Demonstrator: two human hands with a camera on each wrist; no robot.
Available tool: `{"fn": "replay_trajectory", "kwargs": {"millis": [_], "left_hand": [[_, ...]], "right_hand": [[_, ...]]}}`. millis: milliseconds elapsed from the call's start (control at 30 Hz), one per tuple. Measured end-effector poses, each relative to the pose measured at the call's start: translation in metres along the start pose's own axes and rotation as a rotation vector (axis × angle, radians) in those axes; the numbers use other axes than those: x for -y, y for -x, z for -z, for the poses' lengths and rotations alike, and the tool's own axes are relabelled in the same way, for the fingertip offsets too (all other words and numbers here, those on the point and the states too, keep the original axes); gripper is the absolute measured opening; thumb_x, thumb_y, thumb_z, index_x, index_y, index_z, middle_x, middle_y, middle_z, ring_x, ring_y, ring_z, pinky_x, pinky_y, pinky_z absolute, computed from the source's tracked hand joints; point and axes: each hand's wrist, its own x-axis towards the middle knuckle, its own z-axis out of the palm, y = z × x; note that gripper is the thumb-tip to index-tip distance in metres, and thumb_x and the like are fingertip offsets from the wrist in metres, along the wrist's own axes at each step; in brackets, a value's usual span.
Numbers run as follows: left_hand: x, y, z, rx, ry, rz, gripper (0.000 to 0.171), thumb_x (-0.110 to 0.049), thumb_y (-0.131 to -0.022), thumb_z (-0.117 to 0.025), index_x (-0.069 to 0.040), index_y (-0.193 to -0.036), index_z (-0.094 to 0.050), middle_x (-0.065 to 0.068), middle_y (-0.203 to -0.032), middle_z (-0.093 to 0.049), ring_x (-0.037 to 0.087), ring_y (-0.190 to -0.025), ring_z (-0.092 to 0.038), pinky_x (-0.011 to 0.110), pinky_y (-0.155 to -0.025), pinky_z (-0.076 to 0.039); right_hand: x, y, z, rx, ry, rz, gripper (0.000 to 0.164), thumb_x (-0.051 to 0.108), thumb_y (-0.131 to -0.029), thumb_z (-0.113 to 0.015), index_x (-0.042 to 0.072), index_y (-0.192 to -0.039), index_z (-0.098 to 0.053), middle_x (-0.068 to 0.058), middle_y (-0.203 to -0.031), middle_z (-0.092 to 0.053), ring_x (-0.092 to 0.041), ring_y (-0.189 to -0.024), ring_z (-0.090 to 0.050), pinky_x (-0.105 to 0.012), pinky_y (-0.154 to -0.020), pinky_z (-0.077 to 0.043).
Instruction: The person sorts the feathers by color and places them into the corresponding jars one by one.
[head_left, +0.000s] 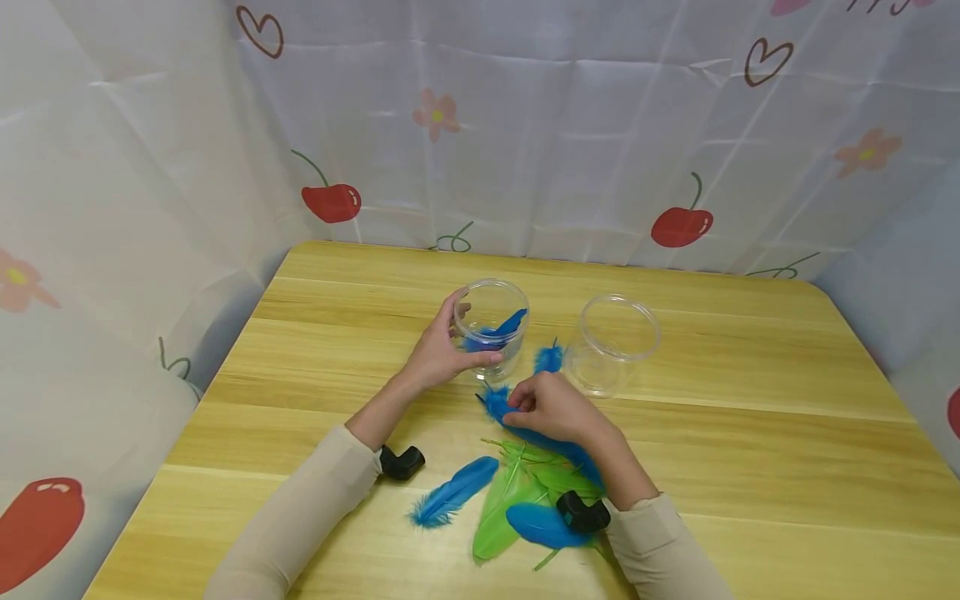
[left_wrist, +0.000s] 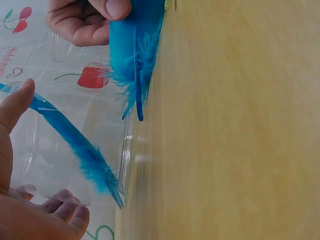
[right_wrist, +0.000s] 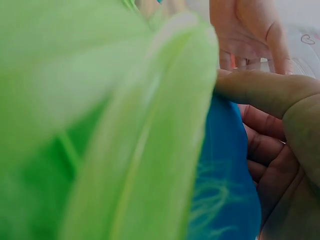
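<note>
A clear plastic jar [head_left: 512,357] is gripped by my left hand [head_left: 437,352], thumb at the near side and fingers round the far left. Inside it, a blue feather [head_left: 514,322] leans against the wall, its downy quill end at the bottom in the left wrist view. Just in front of the jar, my right hand [head_left: 558,410] pinches blue feathers [left_wrist: 136,55] between thumb and fingers. Two quill tips show below that pinch. Green feathers [right_wrist: 150,140] fill much of the right wrist view, beside the pinched blue ones.
To the right stands a second clear jar [head_left: 597,371], with a small blue feather [head_left: 548,359] by its left side. Green feathers [head_left: 497,512] lie piled near the front, with a blue feather [head_left: 538,525] on top. Another blue feather [head_left: 456,493] lies left of them on the wooden table [head_left: 780,467].
</note>
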Motion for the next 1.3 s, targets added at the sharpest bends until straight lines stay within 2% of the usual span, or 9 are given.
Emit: {"fn": "replay_trajectory", "kwargs": {"millis": [267,733,967,1100,1300], "left_hand": [[-0.001,0.000,-0.001,-0.001,0.001,-0.002,0.104,-0.030,-0.078,-0.086,-0.026,-0.157,-0.018,0.016,-0.154,-0.036,0.038,-0.137,-0.039,0.052,-0.108,-0.037],[-0.002,0.000,-0.001,-0.001,0.000,0.015,0.104,-0.031,-0.077,-0.087,-0.026,-0.156,-0.020,0.015,-0.154,-0.036,0.039,-0.136,-0.039,0.053,-0.108,-0.036],[-0.001,0.000,-0.001,-0.001,0.000,0.012,0.104,-0.031,-0.077,-0.087,-0.026,-0.156,-0.020,0.015,-0.154,-0.036,0.039,-0.136,-0.040,0.052,-0.108,-0.037],[-0.001,0.000,-0.001,-0.001,0.003,0.012,0.104,-0.032,-0.077,-0.087,-0.026,-0.156,-0.020,0.015,-0.154,-0.036,0.039,-0.135,-0.040,0.053,-0.108,-0.036],[-0.001,0.000,-0.001,-0.003,-0.006,0.012,0.103,-0.032,-0.078,-0.086,-0.026,-0.156,-0.019,0.015,-0.154,-0.036,0.039,-0.134,-0.041,0.054,-0.107,-0.037]], "right_hand": [[0.002,0.002,0.001,-0.001,-0.020,0.001,0.008,0.013,-0.089,-0.074,0.005,-0.085,-0.074,0.007,-0.069,-0.065,-0.006,-0.061,-0.056,-0.024,-0.059,-0.050],[0.003,0.013,0.010,-0.072,-0.206,-0.031,0.012,0.014,-0.090,-0.073,0.002,-0.092,-0.074,0.001,-0.078,-0.067,-0.014,-0.068,-0.061,-0.028,-0.062,-0.053],[0.006,0.018,0.016,-0.106,-0.318,-0.046,0.014,0.011,-0.090,-0.073,-0.002,-0.094,-0.072,-0.003,-0.077,-0.066,-0.017,-0.064,-0.058,-0.026,-0.055,-0.049],[0.005,0.021,0.018,-0.122,-0.345,-0.040,0.013,0.009,-0.091,-0.072,-0.003,-0.094,-0.071,-0.004,-0.078,-0.067,-0.018,-0.069,-0.061,-0.025,-0.060,-0.051],[0.005,0.025,0.021,-0.141,-0.387,-0.026,0.010,0.007,-0.090,-0.072,-0.003,-0.092,-0.071,-0.005,-0.076,-0.067,-0.018,-0.066,-0.061,-0.025,-0.060,-0.052]]}}
